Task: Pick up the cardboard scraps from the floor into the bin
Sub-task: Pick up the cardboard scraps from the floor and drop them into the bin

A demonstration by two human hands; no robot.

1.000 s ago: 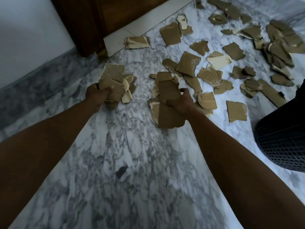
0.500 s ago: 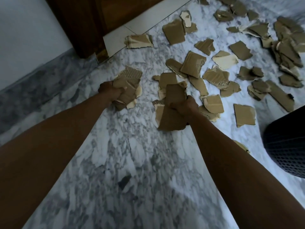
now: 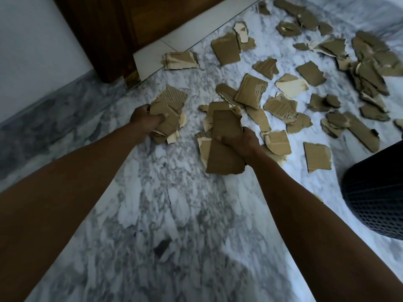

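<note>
Gripping from both sides, we start at our right hand (image 3: 237, 142), whose fingers are curled tight round a stack of cardboard scraps (image 3: 224, 147); the top piece is long, and its long axis runs from our wrist out toward the far scatter, the near end hanging below the fist. Our left hand (image 3: 145, 119) is likewise clenched on a second bundle (image 3: 169, 114), a crumpled wad with 1 ribbed piece sticking up at the far side.

Outward from the hands, the bin (image 3: 375, 192), dark and perforated, stands at the right edge of the view. It lies to the right of both fists and nearer to us than they are, so the right hand is the closer 1 and the left must cross further. We judge the coming move to be a swing rightward and back, right bundle first.

Beyond the fists, many loose scraps (image 3: 317, 156) lie spread over the marble floor (image 3: 174, 214), so most of the job appears undone. Loose pieces at the bundle edges may slip in transit.
</note>
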